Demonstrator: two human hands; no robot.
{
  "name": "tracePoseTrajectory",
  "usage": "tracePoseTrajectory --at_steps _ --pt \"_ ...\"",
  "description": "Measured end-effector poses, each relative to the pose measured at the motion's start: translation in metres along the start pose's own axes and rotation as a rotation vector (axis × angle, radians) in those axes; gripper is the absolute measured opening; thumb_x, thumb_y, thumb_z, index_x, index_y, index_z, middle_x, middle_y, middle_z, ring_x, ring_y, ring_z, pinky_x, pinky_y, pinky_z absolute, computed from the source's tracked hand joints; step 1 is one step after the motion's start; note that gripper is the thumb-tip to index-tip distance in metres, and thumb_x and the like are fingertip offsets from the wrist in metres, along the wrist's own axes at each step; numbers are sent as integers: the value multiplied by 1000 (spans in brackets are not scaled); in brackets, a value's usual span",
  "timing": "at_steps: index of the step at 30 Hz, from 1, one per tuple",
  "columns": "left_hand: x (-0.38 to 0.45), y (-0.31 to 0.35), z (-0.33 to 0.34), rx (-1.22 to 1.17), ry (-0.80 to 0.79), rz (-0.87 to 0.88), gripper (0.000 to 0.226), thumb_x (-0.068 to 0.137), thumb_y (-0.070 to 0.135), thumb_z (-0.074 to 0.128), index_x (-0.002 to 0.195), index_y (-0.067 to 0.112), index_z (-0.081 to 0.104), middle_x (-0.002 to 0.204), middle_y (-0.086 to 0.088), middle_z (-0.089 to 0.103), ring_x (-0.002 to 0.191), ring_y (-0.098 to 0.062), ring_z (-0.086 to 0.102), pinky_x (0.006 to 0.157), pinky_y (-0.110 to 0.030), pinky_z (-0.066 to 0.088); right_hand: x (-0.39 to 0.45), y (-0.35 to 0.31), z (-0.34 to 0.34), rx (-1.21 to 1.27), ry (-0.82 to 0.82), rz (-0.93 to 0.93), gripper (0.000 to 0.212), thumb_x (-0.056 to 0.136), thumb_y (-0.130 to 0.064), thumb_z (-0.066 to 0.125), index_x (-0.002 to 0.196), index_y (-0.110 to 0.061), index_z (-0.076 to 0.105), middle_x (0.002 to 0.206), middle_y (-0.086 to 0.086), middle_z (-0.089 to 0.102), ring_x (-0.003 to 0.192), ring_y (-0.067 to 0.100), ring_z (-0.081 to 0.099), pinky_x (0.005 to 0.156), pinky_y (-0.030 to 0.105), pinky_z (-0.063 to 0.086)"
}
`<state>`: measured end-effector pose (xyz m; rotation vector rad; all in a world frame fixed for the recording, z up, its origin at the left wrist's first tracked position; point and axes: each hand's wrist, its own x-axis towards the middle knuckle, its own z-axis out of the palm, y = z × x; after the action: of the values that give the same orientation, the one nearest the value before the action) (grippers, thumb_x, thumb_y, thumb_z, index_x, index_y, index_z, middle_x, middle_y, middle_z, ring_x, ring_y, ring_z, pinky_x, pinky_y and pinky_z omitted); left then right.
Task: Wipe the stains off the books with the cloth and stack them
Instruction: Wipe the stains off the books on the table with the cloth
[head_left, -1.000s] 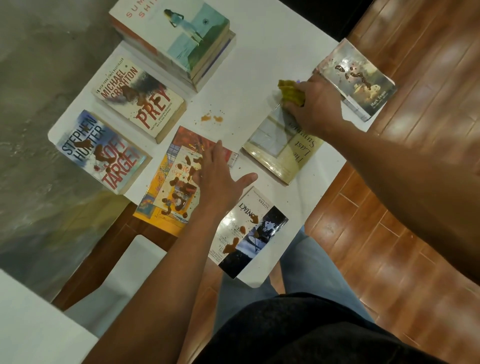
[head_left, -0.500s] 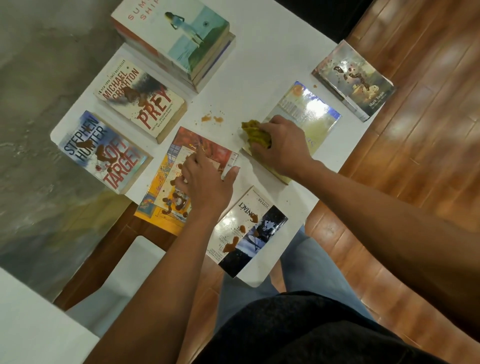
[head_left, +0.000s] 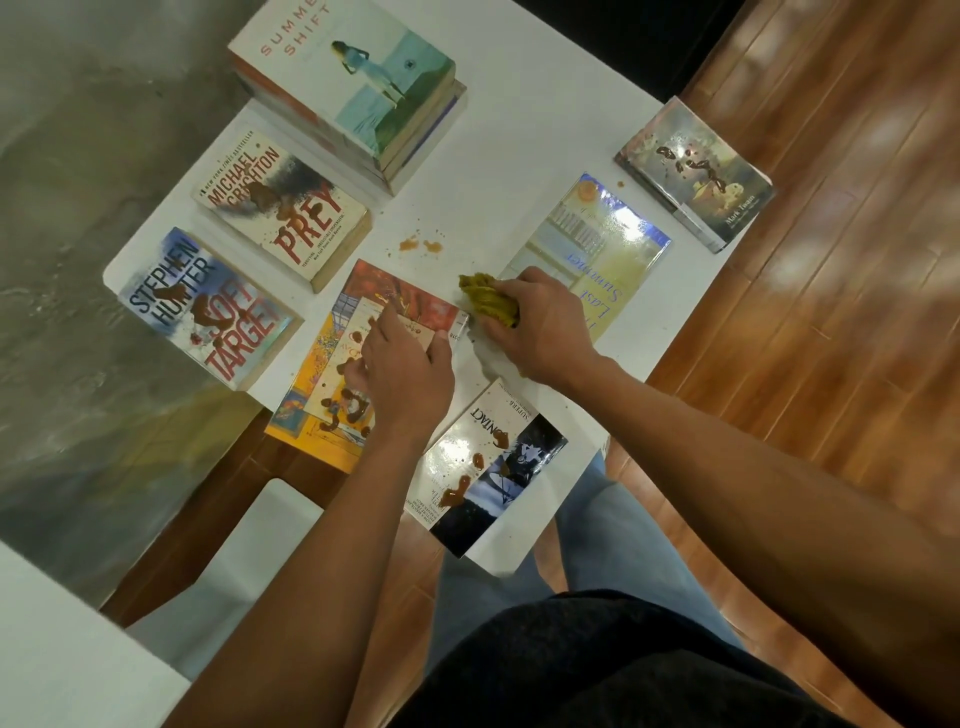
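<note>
A white tabletop (head_left: 519, 171) sits over a reddish wooden plank floor (head_left: 831, 312), strewn with paperbacks. The right hand (head_left: 540, 322) has come back from the far end of the pale yellow-green glossy paperback (head_left: 608, 260), and that cover now shows clean and shining just beyond its knuckles. Its fingers are bunched around the crumpled mustard-yellow cloth (head_left: 488, 299), which pokes out toward the left hand (head_left: 402, 371). The left hand, which a moment ago lay flat, now curls its fingers over the orange-and-yellow illustrated paperback (head_left: 332, 374), gripping its near edge while brown stains show beside the fingers. I judge that one book is done and this one comes next. Beyond the left hand stands the finished stack of clean paperbacks (head_left: 358, 88), waiting for more.
</note>
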<state>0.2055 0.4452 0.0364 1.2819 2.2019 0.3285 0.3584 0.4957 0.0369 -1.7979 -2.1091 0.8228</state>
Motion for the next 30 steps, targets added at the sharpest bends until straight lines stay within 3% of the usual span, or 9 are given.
tracePoseTrajectory --at_steps 5,10,12,15,18,22,27,30 --pt "-3 1 -2 -49 113 -34 57 100 34 53 150 14 35 150 -10 43 140 -27 35 112 -47 16 -4 -5 -3 84 -63 44 37 89 -41 69 120 -20 70 95 0 60 83 17 55 68 28 35" --pt "-11 5 -4 -200 229 -31 50 100 30 53 144 8 44 139 -14 49 126 -32 49 106 -56 39 -18 2 -16 557 -13 313 40 85 -37 77 120 -20 71 98 -10 65 95 11 62 86 27 50" --pt "-18 13 -5 -251 261 -39 46 101 31 52 140 8 46 136 -13 50 120 -30 52 102 -53 44 -20 7 -31 767 41 401 32 86 -33 76 115 -18 72 98 -8 69 92 11 66 87 30 56" --pt "-30 34 0 -308 282 -7 36 103 26 52 133 6 52 132 -13 52 114 -25 54 93 -36 45 -17 23 -62 1013 91 467 14 91 -25 72 103 -19 72 99 1 73 95 18 70 89 38 59" --pt "-43 61 12 -397 302 23 25 103 24 52 122 8 56 120 -9 58 99 -19 60 80 -30 48 -15 50 -100 1157 108 496 16 95 -22 67 108 -14 69 105 7 73 98 23 71 90 41 58" --pt "-63 103 30 -505 260 -63 18 105 26 50 112 13 60 104 2 61 82 -5 59 65 -15 41 -14 87 -147 1245 118 528 17 99 -21 61 113 -13 65 112 9 71 104 26 69 87 40 59" --pt "-87 152 59 -521 235 -204 18 104 28 50 106 14 61 98 5 60 87 -13 55 75 -26 38 -12 125 -188 1260 87 524 24 98 -22 62 121 -14 62 113 5 70 101 21 68 86 37 57" --pt "-96 163 81 -552 210 -280 19 102 33 52 107 16 58 107 1 64 95 -17 60 79 -32 47 -9 138 -203 1267 -17 543 22 100 -23 58 121 -17 61 110 5 70 102 23 68 92 43 56"
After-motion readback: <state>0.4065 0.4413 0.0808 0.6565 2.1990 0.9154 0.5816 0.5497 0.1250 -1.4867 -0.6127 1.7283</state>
